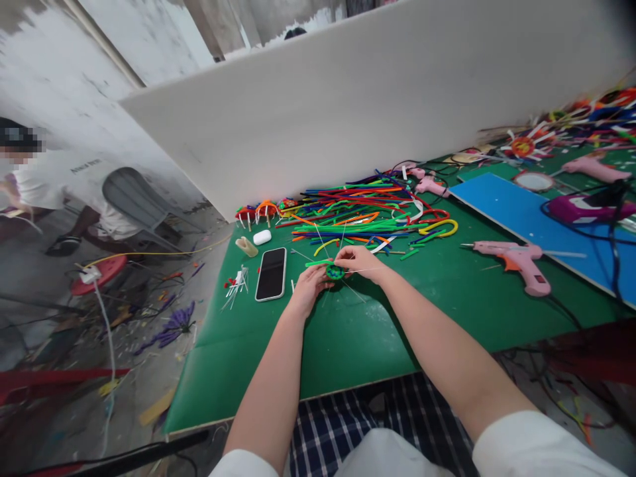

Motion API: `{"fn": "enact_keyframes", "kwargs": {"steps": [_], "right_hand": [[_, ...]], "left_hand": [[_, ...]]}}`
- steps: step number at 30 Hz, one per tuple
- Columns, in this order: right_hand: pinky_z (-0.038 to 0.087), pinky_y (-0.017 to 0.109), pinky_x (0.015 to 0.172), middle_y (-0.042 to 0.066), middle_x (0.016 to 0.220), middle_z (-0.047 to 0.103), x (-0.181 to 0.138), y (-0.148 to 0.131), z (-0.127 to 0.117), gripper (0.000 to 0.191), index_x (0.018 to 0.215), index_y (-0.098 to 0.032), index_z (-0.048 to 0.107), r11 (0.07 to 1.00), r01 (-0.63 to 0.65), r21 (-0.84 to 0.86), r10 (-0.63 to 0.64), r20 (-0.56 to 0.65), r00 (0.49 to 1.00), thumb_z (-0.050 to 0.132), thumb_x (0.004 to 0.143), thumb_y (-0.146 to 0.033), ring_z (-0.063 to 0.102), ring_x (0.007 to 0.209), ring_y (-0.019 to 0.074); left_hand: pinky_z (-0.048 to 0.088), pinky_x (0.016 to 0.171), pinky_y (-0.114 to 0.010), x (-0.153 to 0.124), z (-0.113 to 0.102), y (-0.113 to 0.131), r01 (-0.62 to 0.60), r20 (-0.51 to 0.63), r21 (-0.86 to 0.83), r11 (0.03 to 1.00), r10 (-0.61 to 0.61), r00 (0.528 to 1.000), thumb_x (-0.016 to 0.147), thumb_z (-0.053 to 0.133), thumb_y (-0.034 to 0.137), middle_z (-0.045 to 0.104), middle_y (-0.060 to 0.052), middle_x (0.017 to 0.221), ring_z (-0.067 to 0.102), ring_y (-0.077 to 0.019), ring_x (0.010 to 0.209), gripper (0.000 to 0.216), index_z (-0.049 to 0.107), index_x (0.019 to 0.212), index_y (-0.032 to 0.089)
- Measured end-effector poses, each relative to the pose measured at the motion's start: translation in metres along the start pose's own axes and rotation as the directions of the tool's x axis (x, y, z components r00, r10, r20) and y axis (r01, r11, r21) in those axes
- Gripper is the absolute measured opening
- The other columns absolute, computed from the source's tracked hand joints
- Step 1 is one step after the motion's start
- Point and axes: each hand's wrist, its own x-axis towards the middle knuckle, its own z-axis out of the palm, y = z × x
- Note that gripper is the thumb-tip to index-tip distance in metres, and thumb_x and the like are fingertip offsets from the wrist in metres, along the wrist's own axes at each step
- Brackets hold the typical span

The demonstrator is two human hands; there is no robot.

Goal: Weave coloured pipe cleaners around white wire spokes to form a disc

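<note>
My left hand [309, 286] and my right hand [358, 261] meet over the green table [348, 331], both with fingers closed. Between them is a small round green piece [335, 271] with thin white sticks fanning out of it. A green strip [318, 263] lies across the top of it, touching my left fingertips. My right hand pinches the round piece from the right, and my left hand holds it from below left. A large heap of coloured strips [368, 209] lies just beyond my hands.
A phone [271, 273], a white earbud case [262, 236] and loose white sticks [237, 283] lie left of my hands. A pink glue gun [517, 260] is to the right, beside a blue board [521, 212]. A white partition [377, 99] stands behind. Another person sits at far left.
</note>
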Motion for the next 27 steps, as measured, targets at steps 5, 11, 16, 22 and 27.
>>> {"fn": "enact_keyframes", "kwargs": {"steps": [5, 11, 16, 22, 27], "right_hand": [[0.047, 0.021, 0.046, -0.001, 0.062, 0.055, -0.0008, 0.0009, 0.0018, 0.023, 0.072, -0.015, 0.056, 1.000, 0.003, -0.019, -0.002, 0.029, 1.000, 0.062, 0.064, -0.035, 0.051, 0.054, 0.0081], [0.049, 0.021, 0.049, 0.000, 0.066, 0.058, -0.0040, -0.0021, 0.0042, 0.022, 0.076, -0.016, 0.056, 1.000, -0.022, 0.014, 0.020, 0.119, 0.993, 0.063, 0.063, -0.032, 0.054, 0.059, 0.0090], [0.049, 0.020, 0.050, 0.000, 0.067, 0.059, -0.0045, -0.0039, 0.0045, 0.020, 0.076, -0.015, 0.059, 1.000, -0.026, 0.011, 0.025, 0.122, 0.992, 0.065, 0.061, -0.028, 0.055, 0.060, 0.0090], [0.048, 0.021, 0.050, 0.001, 0.064, 0.062, -0.0024, -0.0020, 0.0062, 0.021, 0.075, -0.013, 0.063, 0.999, -0.049, -0.005, 0.050, 0.101, 0.994, 0.064, 0.062, -0.029, 0.055, 0.055, 0.0089], [0.047, 0.021, 0.049, 0.000, 0.060, 0.060, -0.0026, -0.0014, 0.0082, 0.022, 0.071, -0.013, 0.063, 1.000, -0.028, 0.001, 0.028, 0.082, 0.996, 0.065, 0.060, -0.032, 0.053, 0.052, 0.0082]], "left_hand": [[0.045, 0.059, -0.023, -0.0020, -0.0007, 0.0008, -0.073, -0.052, 0.152, 0.986, 0.082, 0.995, 0.059, 0.066, 0.032, 0.061, -0.006, 0.081, 0.056, -0.0105, 0.066, 0.035, 0.062, 0.087, 0.012], [0.046, 0.060, -0.023, -0.0039, -0.0035, 0.0007, -0.160, -0.030, 0.309, 0.938, 0.178, 0.984, 0.060, 0.065, 0.035, 0.062, -0.005, 0.079, 0.055, -0.0115, 0.065, 0.036, 0.062, 0.088, 0.013], [0.045, 0.053, -0.022, -0.0002, -0.0076, -0.0027, -0.154, -0.001, 0.314, 0.937, 0.163, 0.987, 0.060, 0.064, 0.037, 0.061, -0.005, 0.076, 0.055, -0.0128, 0.066, 0.036, 0.061, 0.087, 0.014], [0.044, 0.051, -0.022, 0.0012, -0.0058, -0.0047, -0.172, -0.067, 0.347, 0.922, 0.207, 0.976, 0.060, 0.064, 0.036, 0.060, -0.004, 0.071, 0.054, -0.0124, 0.063, 0.034, 0.061, 0.084, 0.013], [0.045, 0.051, -0.023, 0.0020, -0.0040, -0.0069, -0.170, -0.132, 0.396, 0.903, 0.239, 0.962, 0.059, 0.064, 0.036, 0.059, -0.002, 0.064, 0.054, -0.0117, 0.059, 0.029, 0.060, 0.075, 0.012]]}}
